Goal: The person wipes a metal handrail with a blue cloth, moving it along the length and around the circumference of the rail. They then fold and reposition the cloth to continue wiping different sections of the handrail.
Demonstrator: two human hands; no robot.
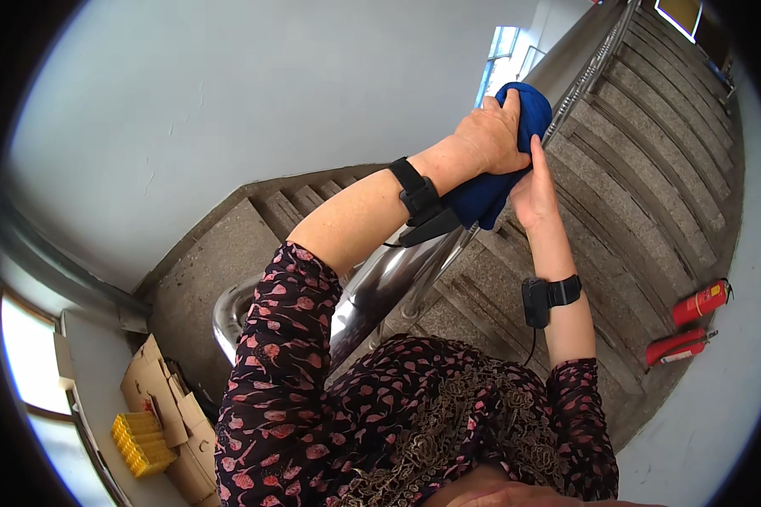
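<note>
A blue cloth [479, 199] is draped over the shiny steel handrail [379, 296] of the staircase, its lower end hanging loose. My left hand [490, 139] presses on the cloth from above, fingers curled over its far part. Against the cloth's right side rests my right hand [535, 190], with one finger or thumb pointing up along it; its other fingers are mostly hidden by the cloth. Both arms stretch forward, and each wrist wears a black strap with a small box.
Stone stairs [651, 127] rise at the right, and other steps [300, 201] show to the left of the rail. Two red fire extinguishers [700, 302] stand by the right wall. Flattened cardboard [154, 380] and a yellow stack [142, 444] lie at the lower left under a window.
</note>
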